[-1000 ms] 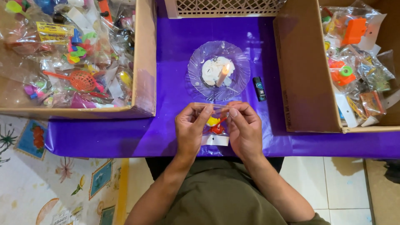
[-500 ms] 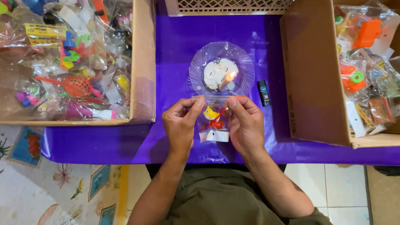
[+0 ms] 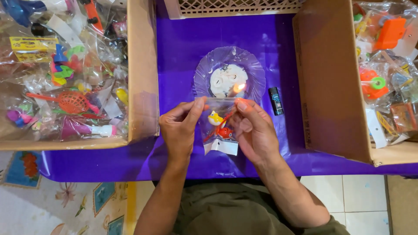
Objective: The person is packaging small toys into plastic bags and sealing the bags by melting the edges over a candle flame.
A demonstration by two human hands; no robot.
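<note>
Both hands hold one small clear plastic bag over the purple tablecloth. Inside it are a yellow toy and a red toy, and a white card closes its lower end. My left hand pinches the bag's top left corner. The top right corner is pinched by my right hand. The bag's upper edge sits right beside a small flame that burns on a white lump of wax in a clear glass plate.
A black lighter lies right of the plate. A cardboard box on the left holds many bagged toys. Another cardboard box on the right holds more. A white lattice basket stands at the back. The table's front edge runs below my hands.
My hands and the bag have moved up a little towards the plate, so the bag's top edge is now close to the flame.
</note>
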